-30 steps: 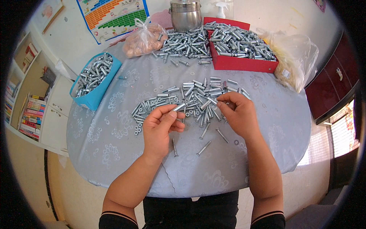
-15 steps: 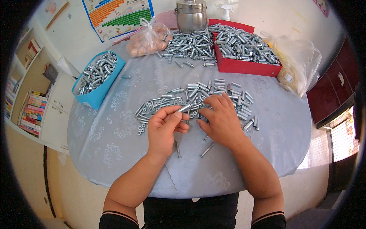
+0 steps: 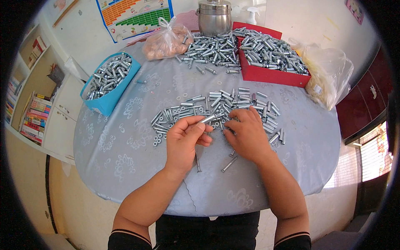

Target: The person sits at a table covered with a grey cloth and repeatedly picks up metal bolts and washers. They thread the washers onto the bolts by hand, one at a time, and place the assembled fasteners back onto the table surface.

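Note:
My left hand (image 3: 183, 139) is closed, with thumb and forefinger pinching a shiny metal expansion bolt (image 3: 210, 118) that points up and to the right over the pile. My right hand (image 3: 250, 135) is just to its right, palm down, its bent fingers apart at the near edge of the heap; no part shows between them, though the fingertips are partly hidden. Under and beyond both hands spreads a loose pile of metal sleeves (image 3: 266, 111), bolts and nuts (image 3: 158, 139). Two bolts with heads, one a long bolt (image 3: 229, 164) and one a second bolt (image 3: 198, 162), lie nearer me.
A blue bin (image 3: 109, 106) of metal parts stands at the left. At the back are a bag of round brown items (image 3: 166, 45), a steel pot (image 3: 214, 18), a bolt heap (image 3: 210, 51), a red box (image 3: 273, 77) full of bolts and a plastic bag (image 3: 329, 75). Grey cloth (image 3: 137, 183) covers the table.
The whole view has shifted slightly, moving the scene a little right and down. Both hands keep nearly the same pose, and the left still pinches the expansion bolt.

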The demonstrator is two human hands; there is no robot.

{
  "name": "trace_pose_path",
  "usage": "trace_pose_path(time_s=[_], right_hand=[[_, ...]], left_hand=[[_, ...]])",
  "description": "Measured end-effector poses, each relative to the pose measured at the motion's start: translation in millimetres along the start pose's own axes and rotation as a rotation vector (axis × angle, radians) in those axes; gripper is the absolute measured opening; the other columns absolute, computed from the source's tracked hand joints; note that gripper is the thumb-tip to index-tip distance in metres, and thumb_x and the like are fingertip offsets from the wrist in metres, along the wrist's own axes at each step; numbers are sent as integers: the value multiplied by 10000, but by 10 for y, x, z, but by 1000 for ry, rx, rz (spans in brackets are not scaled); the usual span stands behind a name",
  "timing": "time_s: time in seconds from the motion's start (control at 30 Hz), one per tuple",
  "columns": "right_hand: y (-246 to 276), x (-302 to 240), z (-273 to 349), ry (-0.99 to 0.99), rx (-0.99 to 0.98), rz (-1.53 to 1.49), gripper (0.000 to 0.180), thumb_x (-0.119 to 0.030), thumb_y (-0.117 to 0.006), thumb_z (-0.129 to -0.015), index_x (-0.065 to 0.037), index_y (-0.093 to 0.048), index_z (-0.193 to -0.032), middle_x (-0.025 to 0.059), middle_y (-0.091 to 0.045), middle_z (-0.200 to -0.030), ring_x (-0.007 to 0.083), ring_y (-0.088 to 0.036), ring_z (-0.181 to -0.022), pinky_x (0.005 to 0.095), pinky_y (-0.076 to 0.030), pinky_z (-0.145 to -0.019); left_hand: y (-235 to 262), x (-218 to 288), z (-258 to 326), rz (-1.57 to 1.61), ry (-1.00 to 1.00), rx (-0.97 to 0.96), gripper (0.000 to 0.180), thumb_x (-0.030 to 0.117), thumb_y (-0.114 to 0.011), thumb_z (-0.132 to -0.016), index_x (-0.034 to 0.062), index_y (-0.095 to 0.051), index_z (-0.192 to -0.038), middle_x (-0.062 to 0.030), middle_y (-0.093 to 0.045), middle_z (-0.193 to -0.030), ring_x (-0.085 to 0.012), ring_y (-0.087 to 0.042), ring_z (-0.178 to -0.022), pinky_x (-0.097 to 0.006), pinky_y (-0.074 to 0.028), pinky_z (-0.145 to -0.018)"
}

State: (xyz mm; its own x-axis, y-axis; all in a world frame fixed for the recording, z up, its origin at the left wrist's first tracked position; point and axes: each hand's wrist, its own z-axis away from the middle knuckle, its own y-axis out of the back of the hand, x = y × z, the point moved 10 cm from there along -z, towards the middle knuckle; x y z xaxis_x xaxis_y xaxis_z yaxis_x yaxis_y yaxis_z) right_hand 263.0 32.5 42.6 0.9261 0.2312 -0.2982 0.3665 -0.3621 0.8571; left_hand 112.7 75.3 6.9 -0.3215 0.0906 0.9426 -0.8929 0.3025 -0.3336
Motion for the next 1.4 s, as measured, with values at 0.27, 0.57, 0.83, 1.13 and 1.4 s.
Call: trace_pose_path(time_s=[0.27,0.57,0.83,1.13,1.4], right_hand=[[10,45,38,24,-87,-104,142,-126,-675,-767,-98,-686,-906,61,-595,-1095,255,-535,-1108,479,-300,-1098],[177,212,6,-148,82,-433,138,-55,-688,-783,-63,-641,-913,70,-640,-915,260,-610,-931,392,-460,-920],[-113,342,53,-389,13,-1145,92,-17,-626,-889,2,-603,-976,26,-640,-901,83,-582,-814,237,-469,-727],[-159,404,83,-461,24,-1224,110,-22,-658,-872,-2,-641,-979,34,-675,-906,81,-601,-813,228,-479,-734],[-123,391,71,-442,18,-1221,128,-11,-686,-848,5,-665,-973,41,-690,-914,82,-614,-818,227,-494,-741]], left_hand=[[7,-32,2,6,18,7,211,96,-563,-933,2,-612,-1116,-120,-693,-919,-141,-649,-678,-269,-541,-586],[-54,-55,25,-24,47,-39,214,93,-570,-933,3,-613,-1122,-125,-696,-936,-147,-656,-686,-274,-551,-605],[-156,-97,53,-37,88,-120,223,94,-566,-942,-1,-605,-1141,-132,-696,-954,-149,-666,-707,-276,-561,-618],[-127,-106,38,-45,80,-101,226,94,-554,-947,-7,-599,-1145,-140,-694,-958,-157,-669,-706,-277,-563,-613],[-139,-85,50,-42,84,-100,229,92,-556,-945,-7,-599,-1147,-139,-694,-959,-158,-668,-706,-282,-563,-616]])
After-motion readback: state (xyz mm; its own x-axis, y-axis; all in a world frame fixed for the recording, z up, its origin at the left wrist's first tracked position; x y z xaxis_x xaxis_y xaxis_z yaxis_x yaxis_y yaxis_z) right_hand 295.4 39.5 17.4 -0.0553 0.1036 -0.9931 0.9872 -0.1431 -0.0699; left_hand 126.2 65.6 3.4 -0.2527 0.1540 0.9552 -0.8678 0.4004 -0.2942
